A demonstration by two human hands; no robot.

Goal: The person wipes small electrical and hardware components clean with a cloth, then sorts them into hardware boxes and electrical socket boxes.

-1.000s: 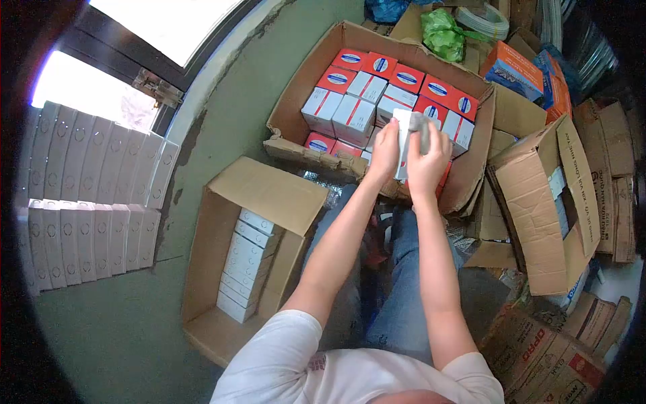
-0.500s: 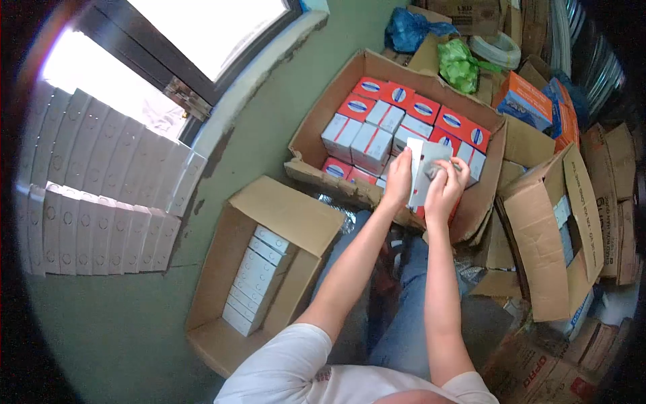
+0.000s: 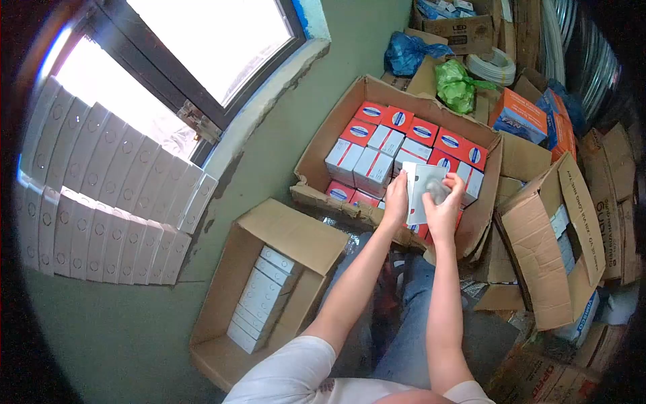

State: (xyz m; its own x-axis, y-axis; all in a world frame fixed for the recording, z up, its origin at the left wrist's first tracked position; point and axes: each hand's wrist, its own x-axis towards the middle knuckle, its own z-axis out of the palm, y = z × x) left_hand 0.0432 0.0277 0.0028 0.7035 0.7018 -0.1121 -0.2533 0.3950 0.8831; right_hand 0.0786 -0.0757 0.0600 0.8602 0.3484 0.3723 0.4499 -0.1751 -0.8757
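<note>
Above the large carton, a flat white-and-grey rectangular panel point(image 3: 417, 202) is held between my two hands. My left hand point(image 3: 396, 205) is closed along its left edge. On the other side, my right hand point(image 3: 444, 214) is closed with thumb and fingers around a blurred grey lump point(image 3: 437, 191) against the panel's face; what the lump is, I cannot make out. Red-and-white small boxes point(image 3: 373, 166) with blue oval marks fill the large open carton point(image 3: 323, 145) beneath my hands.
At lower left, an open carton point(image 3: 289, 225) holds a stack of white boxes point(image 3: 259, 296). Rows of white boxes point(image 3: 108, 222) stand by the window at left. Green point(image 3: 455, 86) and blue point(image 3: 414, 52) plastic bags lie beyond the large carton. Another open carton point(image 3: 538, 262) is at right.
The view has shifted, so the scene sits slightly lower. My right hand's fingers have moved on the grey lump and the panel's face shows more. Both hands keep their hold.
</note>
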